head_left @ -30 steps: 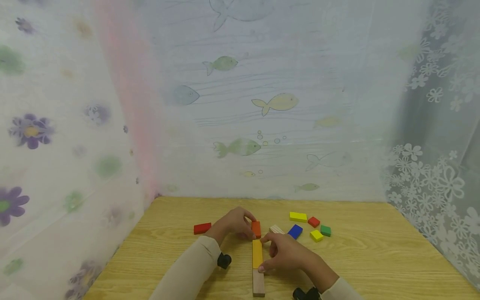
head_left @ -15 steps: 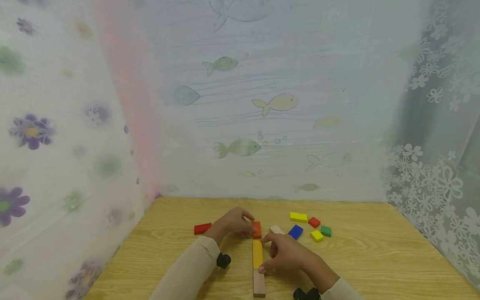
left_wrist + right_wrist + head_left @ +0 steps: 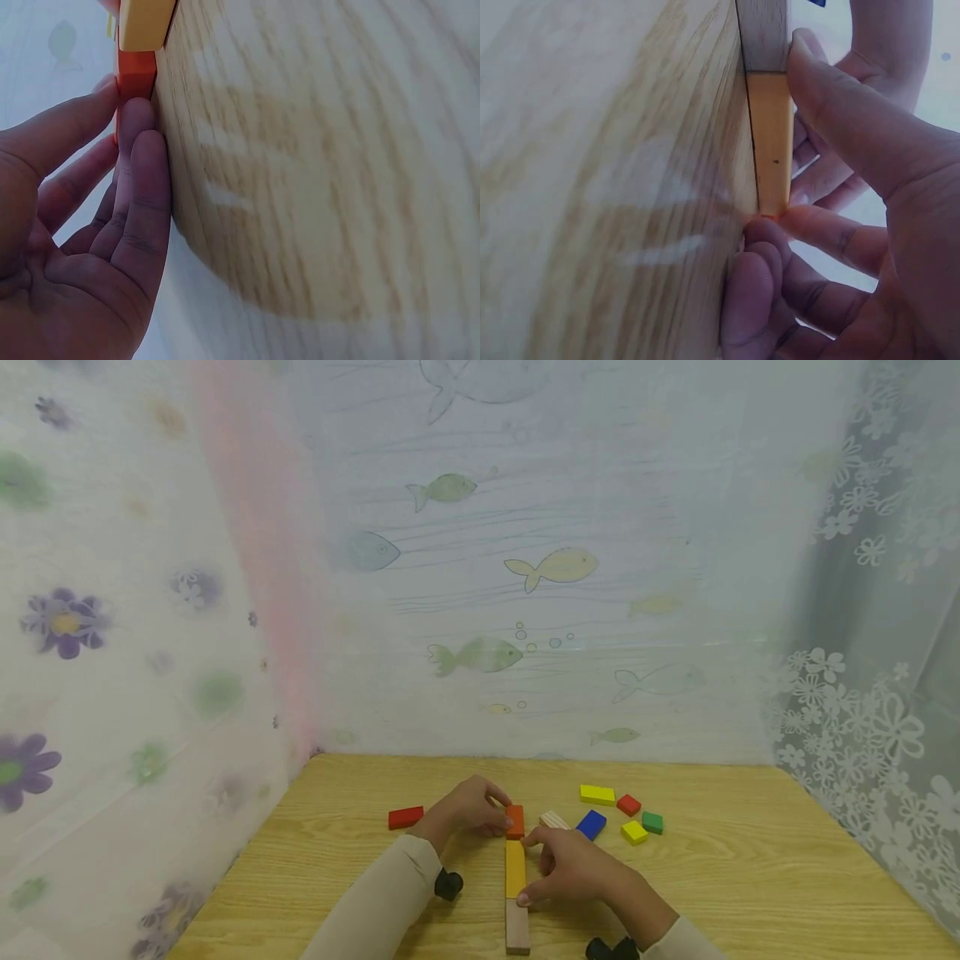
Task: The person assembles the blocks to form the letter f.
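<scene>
Orange marks the block (image 3: pixel 516 821) pinched between thumb and index finger of the left hand (image 3: pixel 474 804); from my remote seat I see the right hand (image 3: pixel 573 864) gripping the yellow block (image 3: pixel 515 870), thumb at its near end, index finger at its far end; whether the two blocks touch, I cannot tell; just nearer than the right thumb lies the plain wooden block (image 3: pixel 517 928); left of the left hand rests a red block (image 3: pixel 406 817); beyond the right hand I make out a blue block (image 3: pixel 591 825), with a green block (image 3: pixel 652 822) farther right.
</scene>
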Demonstrator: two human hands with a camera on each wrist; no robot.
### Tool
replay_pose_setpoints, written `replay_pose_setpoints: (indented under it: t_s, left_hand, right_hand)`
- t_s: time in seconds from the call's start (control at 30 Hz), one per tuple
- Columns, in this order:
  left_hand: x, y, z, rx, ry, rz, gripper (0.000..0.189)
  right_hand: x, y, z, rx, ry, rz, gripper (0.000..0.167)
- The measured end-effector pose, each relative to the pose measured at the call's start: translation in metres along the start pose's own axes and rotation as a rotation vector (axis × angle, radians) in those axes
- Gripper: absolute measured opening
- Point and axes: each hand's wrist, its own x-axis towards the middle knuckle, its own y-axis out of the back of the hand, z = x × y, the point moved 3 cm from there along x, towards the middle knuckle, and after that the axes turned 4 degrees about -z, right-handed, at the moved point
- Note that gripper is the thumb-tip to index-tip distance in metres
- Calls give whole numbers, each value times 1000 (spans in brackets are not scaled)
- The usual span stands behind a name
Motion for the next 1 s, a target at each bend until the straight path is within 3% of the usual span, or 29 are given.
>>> replay_pose_setpoints:
  t_s: [1.0]
  left_hand:
    - [-4,-1,0,25,-8,16,32]
  right_hand:
    - [-2,0,-5,-8,-32,11,70]
